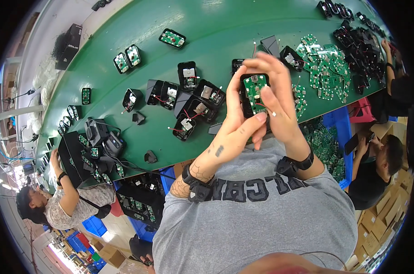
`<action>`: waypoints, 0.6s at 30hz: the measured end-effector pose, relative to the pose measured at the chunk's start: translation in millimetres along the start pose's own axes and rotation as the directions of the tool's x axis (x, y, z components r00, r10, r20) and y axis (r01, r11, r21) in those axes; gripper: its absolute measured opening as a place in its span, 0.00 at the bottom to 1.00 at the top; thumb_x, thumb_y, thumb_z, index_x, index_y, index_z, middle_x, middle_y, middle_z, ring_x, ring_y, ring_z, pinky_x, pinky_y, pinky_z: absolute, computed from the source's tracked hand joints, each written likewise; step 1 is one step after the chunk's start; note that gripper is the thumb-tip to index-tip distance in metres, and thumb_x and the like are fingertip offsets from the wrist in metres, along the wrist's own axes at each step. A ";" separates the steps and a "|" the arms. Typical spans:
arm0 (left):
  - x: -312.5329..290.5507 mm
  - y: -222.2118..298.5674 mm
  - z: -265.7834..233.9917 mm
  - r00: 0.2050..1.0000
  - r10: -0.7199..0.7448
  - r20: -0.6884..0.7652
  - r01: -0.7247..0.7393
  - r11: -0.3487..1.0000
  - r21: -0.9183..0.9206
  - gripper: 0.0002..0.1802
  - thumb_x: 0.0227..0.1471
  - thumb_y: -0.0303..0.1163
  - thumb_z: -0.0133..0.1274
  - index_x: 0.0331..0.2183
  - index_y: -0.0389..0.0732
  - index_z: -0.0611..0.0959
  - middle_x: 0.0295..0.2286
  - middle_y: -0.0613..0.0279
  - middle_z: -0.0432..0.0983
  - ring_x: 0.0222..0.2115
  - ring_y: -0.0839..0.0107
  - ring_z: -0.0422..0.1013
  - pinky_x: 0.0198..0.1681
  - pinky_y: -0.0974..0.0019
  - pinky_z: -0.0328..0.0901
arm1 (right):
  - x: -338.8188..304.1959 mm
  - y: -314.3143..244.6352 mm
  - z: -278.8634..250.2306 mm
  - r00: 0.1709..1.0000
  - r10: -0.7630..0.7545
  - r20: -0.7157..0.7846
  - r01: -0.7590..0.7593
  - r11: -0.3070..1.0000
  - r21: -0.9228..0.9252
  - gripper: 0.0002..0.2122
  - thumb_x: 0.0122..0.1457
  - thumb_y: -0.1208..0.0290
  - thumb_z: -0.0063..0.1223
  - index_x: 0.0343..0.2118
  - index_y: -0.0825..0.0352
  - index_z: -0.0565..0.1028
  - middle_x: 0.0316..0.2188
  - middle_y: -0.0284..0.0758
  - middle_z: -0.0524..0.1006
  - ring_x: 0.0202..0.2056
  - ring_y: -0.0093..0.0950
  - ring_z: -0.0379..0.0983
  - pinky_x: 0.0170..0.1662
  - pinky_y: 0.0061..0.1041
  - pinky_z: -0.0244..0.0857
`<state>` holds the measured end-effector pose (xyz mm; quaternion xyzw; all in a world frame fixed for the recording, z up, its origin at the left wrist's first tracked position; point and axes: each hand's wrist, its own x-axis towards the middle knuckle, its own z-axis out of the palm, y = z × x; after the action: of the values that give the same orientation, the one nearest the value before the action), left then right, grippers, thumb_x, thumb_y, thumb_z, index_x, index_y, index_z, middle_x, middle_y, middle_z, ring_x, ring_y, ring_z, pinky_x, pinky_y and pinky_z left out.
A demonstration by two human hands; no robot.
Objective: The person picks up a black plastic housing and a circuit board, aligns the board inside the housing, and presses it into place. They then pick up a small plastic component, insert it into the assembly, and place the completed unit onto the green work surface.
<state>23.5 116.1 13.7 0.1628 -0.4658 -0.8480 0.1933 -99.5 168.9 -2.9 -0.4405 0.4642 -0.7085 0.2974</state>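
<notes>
The case (246, 108) being worked on is just right of the middle of the frame, held up between both hands, with a green board (252, 89) lying in its open side. The left hand (234, 132) has its fingers wrapped round the left edge; the right hand (282, 105) is closed in on the other side, thumb over the board. I'd say this one's well along but not finished: a white plug (274, 113) sticks out loose by the right thumb, and I can't tell if the board is fully seated.

Just left, around mid-frame, there's a bunch of open cases (200, 109) with metal blocks (189, 73) showing and no board on top, so my guess is those are left to do. Plenty of spares: blue bin (347, 150) of boards lower right, loose boards (328, 73) heaped upper right on the bench (216, 32).

Further off, upper left, a few filled cases (172, 38) look done to this stage. Far upper right's a dark pile (360, 50), too jumbled to judge.
</notes>
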 end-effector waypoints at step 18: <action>-53.8 14.8 32.8 0.995 0.097 -0.004 -0.096 0.992 0.083 0.46 0.47 0.25 0.44 0.63 0.53 0.40 0.44 0.45 0.66 0.33 0.70 0.70 0.25 0.73 0.65 | -21.5 -86.2 -31.9 0.786 -0.361 0.502 0.618 0.497 -0.609 0.20 0.34 0.71 0.66 0.37 0.59 0.80 0.46 0.36 0.74 0.57 0.47 0.62 0.57 0.46 0.57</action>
<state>58.1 158.5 48.3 0.1515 -0.5071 -0.8170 0.2290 -120.0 233.1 63.1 -0.7413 0.5128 -0.4290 -0.0591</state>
